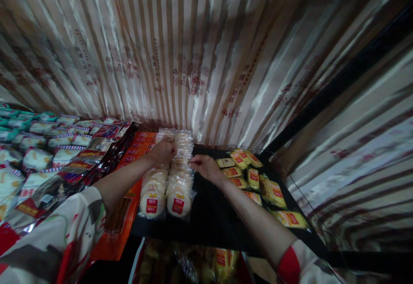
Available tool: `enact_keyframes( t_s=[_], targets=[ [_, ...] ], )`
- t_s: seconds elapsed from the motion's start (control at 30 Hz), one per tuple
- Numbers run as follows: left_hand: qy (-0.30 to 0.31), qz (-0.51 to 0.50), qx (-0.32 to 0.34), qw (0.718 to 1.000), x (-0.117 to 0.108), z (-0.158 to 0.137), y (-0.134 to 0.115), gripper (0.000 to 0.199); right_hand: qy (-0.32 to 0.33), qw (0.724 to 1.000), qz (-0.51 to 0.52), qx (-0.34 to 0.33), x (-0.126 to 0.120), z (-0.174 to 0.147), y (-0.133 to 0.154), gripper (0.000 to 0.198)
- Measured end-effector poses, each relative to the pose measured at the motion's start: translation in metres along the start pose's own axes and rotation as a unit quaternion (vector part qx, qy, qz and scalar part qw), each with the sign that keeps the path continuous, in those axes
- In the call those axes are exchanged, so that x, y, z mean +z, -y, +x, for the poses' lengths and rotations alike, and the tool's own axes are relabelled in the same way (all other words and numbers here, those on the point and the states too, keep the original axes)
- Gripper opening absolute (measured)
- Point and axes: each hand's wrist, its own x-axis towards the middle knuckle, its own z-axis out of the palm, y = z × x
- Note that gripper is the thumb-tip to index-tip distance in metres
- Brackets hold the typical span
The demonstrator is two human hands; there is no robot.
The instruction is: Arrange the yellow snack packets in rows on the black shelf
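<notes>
Cannot read red labels (152, 205) on round packs (177, 180) near front edge of surface (213, 206). Nor characters (231, 112) on curtain (198, 8).

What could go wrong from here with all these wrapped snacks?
The round packets seem to overlap along their two rows, so a nudge from the left hand or right hand might push them askew. The right forearm passes close by the yellow packets and could knock some.

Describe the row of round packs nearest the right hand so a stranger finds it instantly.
Below the striped curtain is a black tabletop. On it, two rows of round, pale, clear-wrapped packs run side by side. Yours is the right row: the left one borders orange packaging, while this one has the right hand by its outer edge.
</notes>
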Motion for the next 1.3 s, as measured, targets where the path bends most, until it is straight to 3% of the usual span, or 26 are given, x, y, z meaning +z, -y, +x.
enact_keyframes(
  t_s=[0.13,0.3,0.53,0.7,0.8,0.9,1.1,1.3],
  targets=[
    [-0.003,-0.009,0.006,1.000,-0.010,-0.003,-0.005,0.013,-0.025,0.999,-0.032,-0.009,0.002,0.000,0.003,0.014],
    [0.068,-0.027,0.076,0.994,-0.022,-0.010,-0.014,0.011,-0.072,0.997,-0.032,-0.003,0.007,0.000,0.005,0.015],
    [0.065,-0.016,0.018,0.998,-0.016,-0.012,-0.017,0.010,-0.126,0.990,-0.053,0.011,0.002,-0.008,0.010,0.020],
    [0.055,-0.018,0.007,0.998,-0.014,-0.012,-0.018,0.009,-0.010,0.998,-0.062,-0.006,-0.004,-0.023,0.014,0.023],
    [0.051,-0.018,0.004,0.999,-0.014,-0.013,-0.019,0.008,0.013,0.999,-0.039,-0.018,-0.002,-0.025,0.011,0.014],
    [0.046,-0.019,0.013,0.999,-0.016,-0.016,-0.020,0.009,-0.018,0.999,-0.029,-0.011,0.003,-0.022,0.007,0.011],
    [0.063,-0.024,0.090,0.994,-0.026,-0.027,-0.027,0.009,-0.066,0.997,-0.041,-0.001,0.011,-0.019,0.008,0.010],
    [0.086,0.006,0.045,0.995,-0.028,-0.025,-0.032,0.012,-0.124,0.988,-0.094,0.005,0.009,-0.029,0.017,0.013]
  ],
)
